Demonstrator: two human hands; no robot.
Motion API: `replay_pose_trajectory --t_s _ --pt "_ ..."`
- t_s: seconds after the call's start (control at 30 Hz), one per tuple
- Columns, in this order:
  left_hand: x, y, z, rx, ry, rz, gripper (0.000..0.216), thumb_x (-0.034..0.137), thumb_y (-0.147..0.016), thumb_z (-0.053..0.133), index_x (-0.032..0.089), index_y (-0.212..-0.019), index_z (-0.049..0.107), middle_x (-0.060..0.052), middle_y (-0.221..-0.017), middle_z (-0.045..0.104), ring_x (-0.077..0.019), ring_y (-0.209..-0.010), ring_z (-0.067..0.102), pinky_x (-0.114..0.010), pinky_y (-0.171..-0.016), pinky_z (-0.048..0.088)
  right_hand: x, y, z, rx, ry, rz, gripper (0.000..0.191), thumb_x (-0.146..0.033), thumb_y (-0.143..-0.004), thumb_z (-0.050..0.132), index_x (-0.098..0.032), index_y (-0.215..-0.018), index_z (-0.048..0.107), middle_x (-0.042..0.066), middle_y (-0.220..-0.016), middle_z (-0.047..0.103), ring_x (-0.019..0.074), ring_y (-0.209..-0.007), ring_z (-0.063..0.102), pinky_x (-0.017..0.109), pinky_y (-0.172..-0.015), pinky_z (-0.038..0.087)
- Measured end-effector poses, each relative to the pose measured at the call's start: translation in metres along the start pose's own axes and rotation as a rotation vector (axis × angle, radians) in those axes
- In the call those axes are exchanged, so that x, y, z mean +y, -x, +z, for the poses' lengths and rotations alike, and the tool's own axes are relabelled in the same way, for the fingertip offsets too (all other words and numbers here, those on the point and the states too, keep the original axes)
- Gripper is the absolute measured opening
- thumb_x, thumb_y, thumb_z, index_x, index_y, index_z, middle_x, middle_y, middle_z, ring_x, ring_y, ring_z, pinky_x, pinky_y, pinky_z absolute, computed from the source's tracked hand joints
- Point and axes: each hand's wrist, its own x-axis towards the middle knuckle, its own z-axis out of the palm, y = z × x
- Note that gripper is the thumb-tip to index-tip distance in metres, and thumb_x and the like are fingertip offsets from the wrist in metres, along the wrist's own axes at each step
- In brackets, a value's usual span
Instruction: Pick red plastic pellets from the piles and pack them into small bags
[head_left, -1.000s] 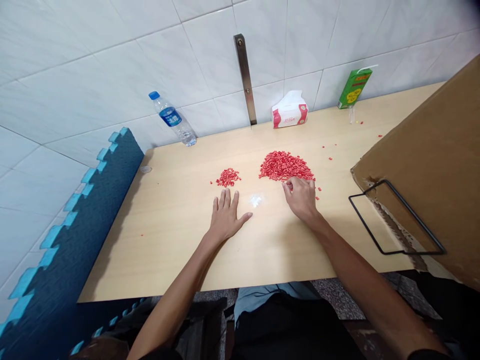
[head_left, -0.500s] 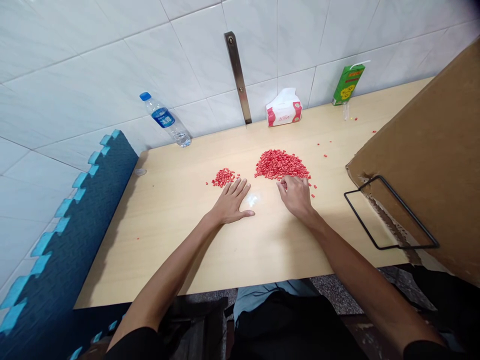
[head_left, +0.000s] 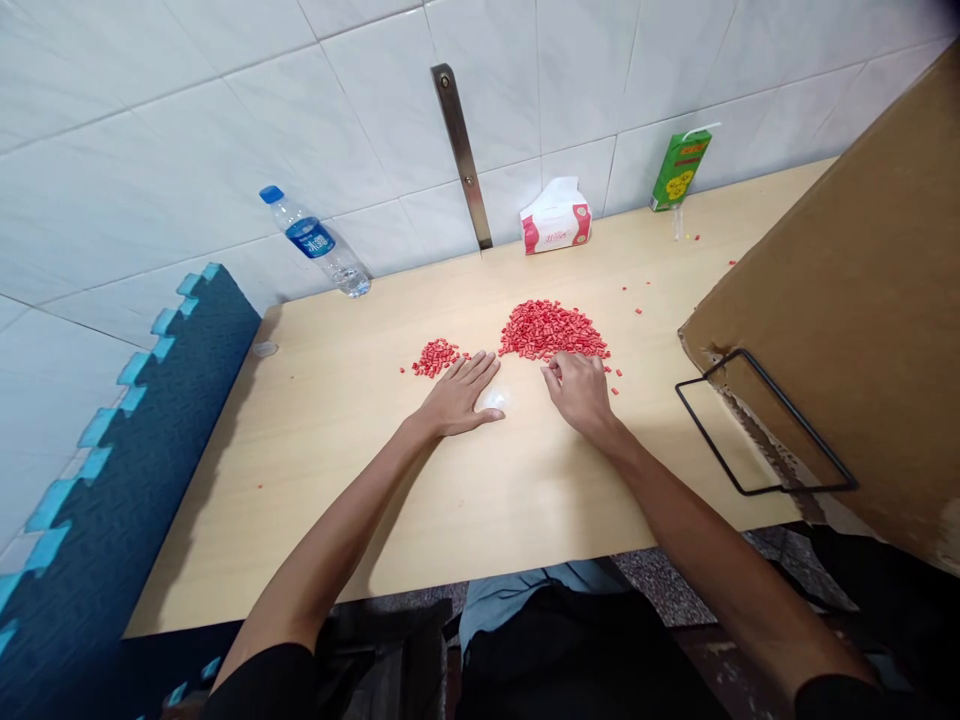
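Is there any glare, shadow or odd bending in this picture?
Head view: bright glare on the table beside the left hand; head view: a soft shadow on the table along the blue foam mat; head view: the bottle leans outward, perhaps wide-lens stretch.

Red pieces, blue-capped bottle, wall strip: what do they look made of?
Red pieces: possibly plastic, evenly coloured; finish too small to judge.
Bottle: likely clear, glossy plastic; its body is see-through.
Wall strip: probably metal, with a dull sheen and screw-like heads.
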Motion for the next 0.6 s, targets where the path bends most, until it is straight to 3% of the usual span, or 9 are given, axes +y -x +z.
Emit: replay_pose_trajectory --t_s 0.47,0.6 --pt "0.005 0.003 -0.003 0.027 0.052 0.126 0.080 0.070 -0.082 0.042 0.028 -0.148 0.025 -0.004 -0.156 0.024 -0.0286 -0.146 0.013 -0.049 -0.119 0.006 0.000 0.000 -0.002 -0.013 0.003 -0.013 0.013 -0.027 -0.091 0.051 -0.019 -0.083 0.056 0.006 -0.086 0.070 0.0222 -0.083 0.060 0.035 -0.077 0.029" --pt "0.011 0.017 -0.002 0.070 0.109 0.044 0.099 0.076 -0.076 0.044 0.020 -0.151 0.012 -0.011 -0.157 0.015 -0.0296 -0.145 0.017 -0.045 -0.119 0.013 0.002 0.000 -0.001 -0.003 -0.014 -0.008 0.013 -0.027 -0.091 0.051 -0.019 -0.082 0.056 0.005 -0.082 0.069 0.0223 -0.082 0.059 0.035 -0.077 0.029"
